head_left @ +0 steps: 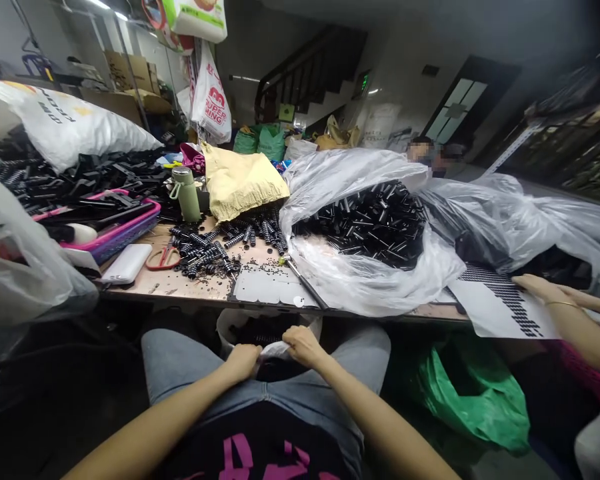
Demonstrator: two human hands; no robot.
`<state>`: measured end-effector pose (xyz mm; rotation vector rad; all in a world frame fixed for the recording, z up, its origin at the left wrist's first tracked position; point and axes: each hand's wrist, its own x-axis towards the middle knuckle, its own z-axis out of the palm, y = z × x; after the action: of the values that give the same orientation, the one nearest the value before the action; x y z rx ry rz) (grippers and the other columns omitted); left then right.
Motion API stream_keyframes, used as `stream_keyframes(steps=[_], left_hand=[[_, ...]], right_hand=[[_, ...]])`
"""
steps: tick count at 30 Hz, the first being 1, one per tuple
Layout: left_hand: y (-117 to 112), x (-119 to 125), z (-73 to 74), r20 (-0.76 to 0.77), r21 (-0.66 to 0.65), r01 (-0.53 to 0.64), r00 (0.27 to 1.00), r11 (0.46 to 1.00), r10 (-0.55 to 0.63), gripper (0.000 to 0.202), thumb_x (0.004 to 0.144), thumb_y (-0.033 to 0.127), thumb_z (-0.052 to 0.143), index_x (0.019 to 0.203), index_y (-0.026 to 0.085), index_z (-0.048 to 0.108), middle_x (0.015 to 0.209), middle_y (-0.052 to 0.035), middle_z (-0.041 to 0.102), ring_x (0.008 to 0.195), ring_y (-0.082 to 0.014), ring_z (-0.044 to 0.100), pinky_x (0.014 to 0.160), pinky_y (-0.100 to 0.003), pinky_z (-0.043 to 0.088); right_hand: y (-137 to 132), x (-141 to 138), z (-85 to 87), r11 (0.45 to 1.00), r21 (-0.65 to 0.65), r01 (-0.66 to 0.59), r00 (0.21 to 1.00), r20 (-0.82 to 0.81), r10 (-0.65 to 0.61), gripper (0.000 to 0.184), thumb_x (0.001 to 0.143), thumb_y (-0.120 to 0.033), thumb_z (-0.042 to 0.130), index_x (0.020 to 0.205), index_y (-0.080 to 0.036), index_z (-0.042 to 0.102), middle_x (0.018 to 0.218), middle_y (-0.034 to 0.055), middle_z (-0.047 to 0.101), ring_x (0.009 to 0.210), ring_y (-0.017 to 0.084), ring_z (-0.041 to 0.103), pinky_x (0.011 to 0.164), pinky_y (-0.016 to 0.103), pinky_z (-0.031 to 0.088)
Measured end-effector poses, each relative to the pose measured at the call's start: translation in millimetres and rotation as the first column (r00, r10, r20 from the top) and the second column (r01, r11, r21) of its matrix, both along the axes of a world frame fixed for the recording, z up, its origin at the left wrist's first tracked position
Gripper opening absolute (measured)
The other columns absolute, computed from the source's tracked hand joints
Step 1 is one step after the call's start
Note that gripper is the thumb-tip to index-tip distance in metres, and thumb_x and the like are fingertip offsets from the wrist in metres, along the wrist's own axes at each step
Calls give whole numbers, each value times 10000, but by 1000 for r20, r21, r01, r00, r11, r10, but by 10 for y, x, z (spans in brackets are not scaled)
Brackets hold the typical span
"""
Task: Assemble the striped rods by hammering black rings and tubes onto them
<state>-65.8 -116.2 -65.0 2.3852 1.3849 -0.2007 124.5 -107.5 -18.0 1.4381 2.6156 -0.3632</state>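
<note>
Between my knees, below the table edge, hangs or stands a white plastic bag (pixel 225 328) with dark, ribbed-looking parts (pixel 263 330) inside. My left hand (pixel 245 361) is closed on the near rim of this bag. Close beside it on the right, my right hand (pixel 303 345) also grips the rim with curled fingers. A fold of white plastic stretches between the two fists. The bag's lower part is hidden by my hands and legs.
On the table (pixel 215 288) lie black spring-like parts (pixel 207 253), scissors (pixel 163 258), a white phone-like device (pixel 127 264), a green bottle (pixel 185 193) and a screwdriver-like tool (pixel 305 281). A clear bag (pixel 360 287) spills black pieces. A co-worker's arms (pixel 570 313) reach in at right, above a green bag (pixel 480 400).
</note>
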Motion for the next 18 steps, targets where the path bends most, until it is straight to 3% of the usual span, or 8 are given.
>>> stream_keyframes(steps=[3,6,9,12,14,16,18], left_hand=[[90,-120,329,33,119,26,999,993,-30,286,813,113,287,921,140,551,921,-138,613,896,-228,568,766,-342,399],[29,-219,520,58,153,148,986,977,-158,193,752,99,402,814,158,576,840,-115,616,897,-226,555,824,-346,367],[-160,-232,495,41,141,245,967,959,-253,179,728,86,429,785,150,586,794,-108,622,837,-232,570,774,-346,391],[-314,-209,411,26,119,238,970,964,-243,162,742,121,444,809,132,590,836,-119,628,812,-247,580,711,-343,415],[-370,-216,405,27,105,228,972,968,-232,139,744,154,474,817,129,589,845,-117,629,816,-252,582,707,-339,420],[-395,-242,453,32,96,223,973,970,-227,158,754,215,509,872,137,578,859,-105,625,825,-245,578,712,-332,425],[-384,-258,541,67,83,203,976,976,-208,243,774,301,527,963,150,550,920,-90,606,853,-223,566,737,-333,432]], right_hand=[[-13,43,340,994,105,-17,999,-35,21,207,800,-162,370,806,-135,576,875,92,596,876,182,498,761,276,306],[-193,98,514,988,124,-91,994,-40,97,162,780,-183,418,772,-151,577,842,72,600,849,177,506,774,282,302],[-452,99,398,986,88,-145,989,-15,147,107,734,-162,481,744,-154,587,791,57,616,795,175,538,709,267,335],[-616,69,216,982,34,-184,983,18,183,65,693,-174,561,726,-140,604,765,68,634,737,187,570,647,258,368],[-648,28,261,978,5,-206,978,35,206,139,656,-245,635,733,-132,613,760,76,639,711,200,582,627,260,388],[-647,-64,520,973,-6,-229,973,-15,229,278,634,-344,672,802,-129,614,796,80,639,726,207,588,624,260,408],[-665,-228,955,957,5,-291,938,-198,286,341,677,-396,643,912,-153,595,861,58,635,781,183,589,647,238,426]])
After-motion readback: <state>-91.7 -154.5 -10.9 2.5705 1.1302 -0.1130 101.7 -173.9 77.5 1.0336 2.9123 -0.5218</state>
